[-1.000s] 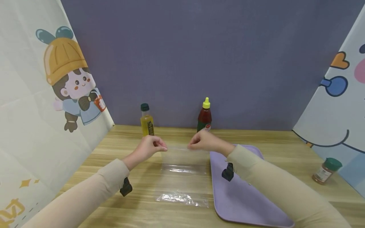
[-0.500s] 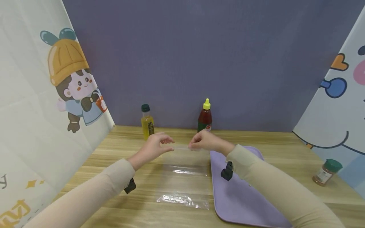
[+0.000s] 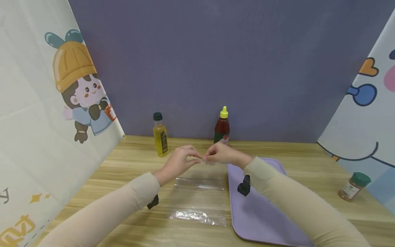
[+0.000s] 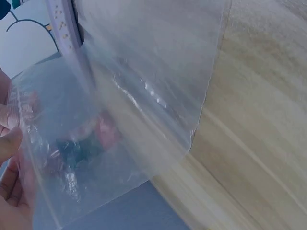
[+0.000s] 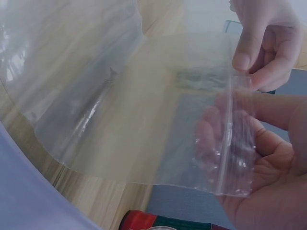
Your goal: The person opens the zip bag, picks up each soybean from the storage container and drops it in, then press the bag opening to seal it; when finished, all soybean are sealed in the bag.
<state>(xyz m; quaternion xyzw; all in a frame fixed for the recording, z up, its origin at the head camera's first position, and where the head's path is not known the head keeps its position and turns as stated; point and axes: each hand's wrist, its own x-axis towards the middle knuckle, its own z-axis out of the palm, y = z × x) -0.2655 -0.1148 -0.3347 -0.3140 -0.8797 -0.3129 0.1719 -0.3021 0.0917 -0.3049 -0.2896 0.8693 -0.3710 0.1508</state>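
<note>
A clear plastic zip bag (image 3: 197, 216) lies with its lower end on the table, its top edge lifted. My right hand (image 3: 224, 153) pinches that top edge; in the right wrist view its fingers show through the film beside the zip strip. Close against it, my left hand (image 3: 178, 161) has thumb and forefinger at the bag's edge. The right wrist view has this left hand (image 5: 273, 43) at the upper right, thumb and forefinger almost together on the edge. Fingers and part of a palm appear at the left border of the left wrist view, partly behind film.
A purple tray (image 3: 247, 219) lies right of the bag, under the right forearm. Behind the hands stand an oil bottle (image 3: 160, 137) with a dark cap and a red sauce bottle (image 3: 222, 128) with a yellow tip. A green-lidded spice jar (image 3: 353, 187) is far right.
My left hand released its part of the top edge, spread its fingers, and moved right until its fingertips met those of my right hand. My right hand has hardly moved.
</note>
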